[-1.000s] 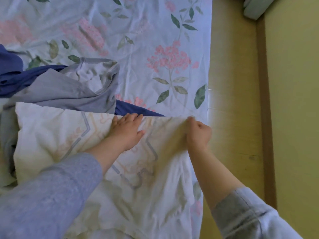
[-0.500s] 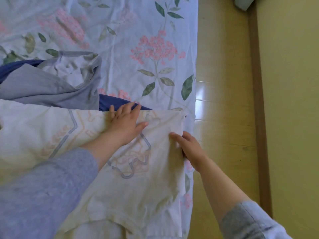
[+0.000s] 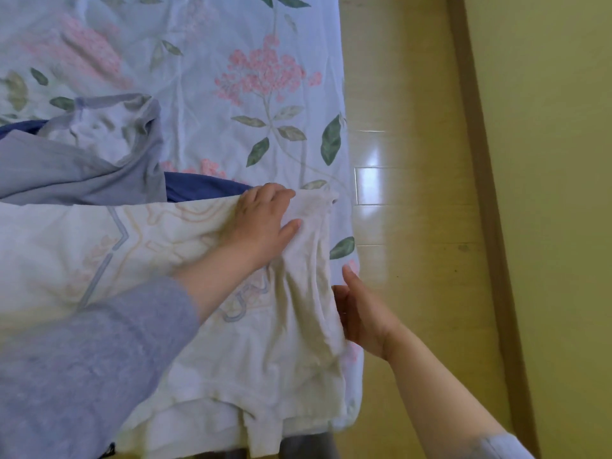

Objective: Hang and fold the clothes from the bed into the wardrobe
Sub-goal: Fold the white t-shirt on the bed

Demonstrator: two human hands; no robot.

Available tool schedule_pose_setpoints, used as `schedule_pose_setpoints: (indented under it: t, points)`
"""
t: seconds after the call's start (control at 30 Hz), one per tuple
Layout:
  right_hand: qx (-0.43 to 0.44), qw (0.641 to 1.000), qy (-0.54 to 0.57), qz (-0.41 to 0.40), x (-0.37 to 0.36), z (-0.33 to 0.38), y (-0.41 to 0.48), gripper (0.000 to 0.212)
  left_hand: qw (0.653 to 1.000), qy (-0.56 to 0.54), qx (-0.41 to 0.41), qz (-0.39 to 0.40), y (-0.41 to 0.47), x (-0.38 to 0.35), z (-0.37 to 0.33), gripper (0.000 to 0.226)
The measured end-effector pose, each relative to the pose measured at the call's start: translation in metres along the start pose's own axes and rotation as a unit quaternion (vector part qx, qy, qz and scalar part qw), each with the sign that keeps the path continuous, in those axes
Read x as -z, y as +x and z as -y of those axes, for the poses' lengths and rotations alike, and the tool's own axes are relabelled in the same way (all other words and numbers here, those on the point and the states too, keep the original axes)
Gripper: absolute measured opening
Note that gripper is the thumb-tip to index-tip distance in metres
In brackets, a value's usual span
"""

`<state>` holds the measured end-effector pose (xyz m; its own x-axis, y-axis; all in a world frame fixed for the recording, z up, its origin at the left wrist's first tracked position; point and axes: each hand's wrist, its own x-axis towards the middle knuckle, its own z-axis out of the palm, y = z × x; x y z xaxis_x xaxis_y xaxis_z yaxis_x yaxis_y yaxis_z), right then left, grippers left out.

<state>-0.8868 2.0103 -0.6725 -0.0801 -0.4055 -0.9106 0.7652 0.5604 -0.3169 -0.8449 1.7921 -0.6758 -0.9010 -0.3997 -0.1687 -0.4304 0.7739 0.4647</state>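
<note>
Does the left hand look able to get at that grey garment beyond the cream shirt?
Probably yes: the left hand lies flat on the cream shirt, and the grey garment sits uncovered just past it.

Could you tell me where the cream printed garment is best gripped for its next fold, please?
Probably its right side edge, approached from over the floor. That edge of the cream printed garment lies loose and rumpled along the border of the floral sheet, beside the right hand, while the left hand presses the top corner flat.

Left grip (image 3: pixel 265 223) lies flat, palm down, fingers spread. Right grip (image 3: pixel 361 313) sits nearer, thumb raised, fingertips hidden.
</note>
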Motion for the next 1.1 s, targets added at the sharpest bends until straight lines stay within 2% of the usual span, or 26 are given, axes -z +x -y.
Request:
schedule_pose_setpoints:
  t: [0.03,0.1,0.17,0.23,0.3,0.37,0.43,0.53,0.67,0.77,0.83,0.93,1.0,1.1]
  points:
    - [-0.009,1.0,0.006,-0.015,0.001,-0.01,-0.004,0.064,1.0,-0.025,-0.017,-0.004,-0.013,0.0,-0.005,0.051]
    - [-0.02,0.997,-0.045,-0.054,0.002,-0.033,-0.012,0.04,0.998,-0.057,-0.021,0.011,-0.036,-0.005,-0.016,0.055]
    - [-0.021,0.996,-0.061,-0.064,0.001,-0.053,-0.021,0.02,0.996,-0.069,0.016,0.056,-0.051,-0.014,-0.026,0.068]
    - [-0.016,0.998,-0.035,-0.059,-0.001,-0.066,-0.027,0.011,0.99,-0.062,0.065,0.113,-0.059,-0.025,-0.031,0.085]
    - [0.008,0.994,-0.074,-0.081,-0.003,-0.075,-0.032,0.013,0.982,-0.047,0.104,0.152,-0.06,-0.032,-0.036,0.099]
    - [0.038,0.983,-0.147,-0.101,-0.007,-0.084,-0.036,0.015,0.98,-0.025,0.118,0.16,-0.058,-0.037,-0.04,0.102]
    - [0.036,0.98,-0.179,-0.081,-0.011,-0.092,-0.037,0.025,0.98,-0.008,0.118,0.159,-0.054,-0.037,-0.043,0.089]
    - [0.037,0.967,-0.243,-0.071,-0.018,-0.106,-0.036,0.043,0.979,-0.048,0.128,0.149,-0.053,-0.031,-0.04,0.062]
    - [0.116,0.975,-0.153,-0.115,-0.022,-0.122,-0.04,0.051,0.977,-0.087,0.125,0.151,-0.057,-0.023,-0.034,0.06]
    - [0.148,0.97,-0.073,-0.176,-0.009,-0.135,-0.054,0.049,0.977,-0.119,0.099,0.145,-0.061,-0.019,-0.033,0.053]
    - [0.135,0.966,-0.058,-0.214,0.004,-0.142,-0.061,0.044,0.975,-0.116,0.076,0.173,-0.063,-0.019,-0.033,0.054]
    - [0.08,0.957,-0.108,-0.258,0.019,-0.148,-0.064,0.039,0.965,-0.01,0.057,0.257,-0.07,-0.029,-0.031,0.082]
    - [0.076,0.955,-0.075,-0.277,0.022,-0.147,-0.062,0.029,0.964,0.017,0.049,0.26,-0.074,-0.038,-0.032,0.086]
    - [0.107,0.961,-0.028,-0.252,0.012,-0.144,-0.059,0.03,0.975,0.004,-0.014,0.223,-0.086,-0.047,-0.033,0.079]
